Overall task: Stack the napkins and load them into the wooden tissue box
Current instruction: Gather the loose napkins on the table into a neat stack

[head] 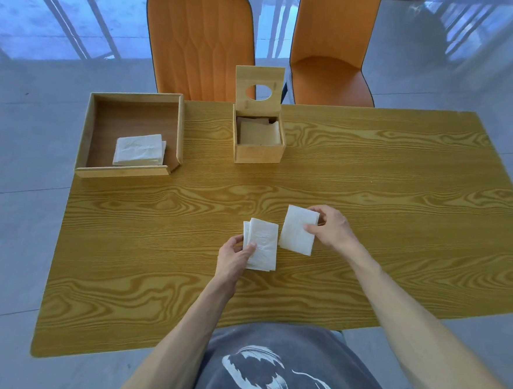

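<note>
My left hand (235, 257) grips the left edge of a small stack of white folded napkins (263, 247) near the middle of the wooden table (368, 220). Just to its right, my right hand (330, 227) pinches a single white napkin (296, 231) by its right edge, tilted slightly. The wooden tissue box (259, 153) stands at the far middle of the table with its lid (259, 77) raised upright; the lid has a round hole. Napkins lie inside the box. A further pile of white napkins (139, 149) rests in a wooden tray (123, 171) at the far left.
Two orange chairs (199, 38) (332, 47) stand behind the table's far edge. The right half of the table shows bare wood grain. A pale tiled floor surrounds the table.
</note>
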A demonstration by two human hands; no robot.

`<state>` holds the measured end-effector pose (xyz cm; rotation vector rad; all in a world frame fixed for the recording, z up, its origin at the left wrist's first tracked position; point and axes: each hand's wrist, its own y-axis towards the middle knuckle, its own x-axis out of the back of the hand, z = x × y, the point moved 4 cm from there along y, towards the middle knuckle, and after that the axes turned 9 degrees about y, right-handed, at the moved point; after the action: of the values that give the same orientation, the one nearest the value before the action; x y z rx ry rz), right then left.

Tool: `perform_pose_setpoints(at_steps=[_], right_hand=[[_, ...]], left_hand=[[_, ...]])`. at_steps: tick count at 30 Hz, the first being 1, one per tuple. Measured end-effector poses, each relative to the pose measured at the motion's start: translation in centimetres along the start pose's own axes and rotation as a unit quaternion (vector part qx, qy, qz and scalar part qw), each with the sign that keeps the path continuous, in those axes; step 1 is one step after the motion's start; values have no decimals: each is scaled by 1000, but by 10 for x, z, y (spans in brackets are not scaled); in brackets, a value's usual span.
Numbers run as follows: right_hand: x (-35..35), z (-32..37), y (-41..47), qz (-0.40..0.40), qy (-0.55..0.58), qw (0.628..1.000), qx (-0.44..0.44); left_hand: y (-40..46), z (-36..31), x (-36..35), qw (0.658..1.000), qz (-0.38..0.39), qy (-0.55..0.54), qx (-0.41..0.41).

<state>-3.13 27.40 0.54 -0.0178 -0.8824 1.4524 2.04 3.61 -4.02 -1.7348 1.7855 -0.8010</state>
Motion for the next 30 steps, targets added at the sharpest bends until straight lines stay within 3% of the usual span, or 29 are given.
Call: perform_pose_setpoints(at_steps=[5,10,17,30], right_hand=[[3,17,-16,78,147,986,-2],[-13,25,-21,172,155,973,-20],[-57,12,-16,216,147,964,-54],[-81,2,-6,91,114,989,-17]], left_hand=[[-1,-1,0,1000,3,-20,-1],[-3,-2,-1,1000,9,-27,-6],[-1,-3,0,1000,17,-19,1],[-3,-8,2,998,36,-53,29]])
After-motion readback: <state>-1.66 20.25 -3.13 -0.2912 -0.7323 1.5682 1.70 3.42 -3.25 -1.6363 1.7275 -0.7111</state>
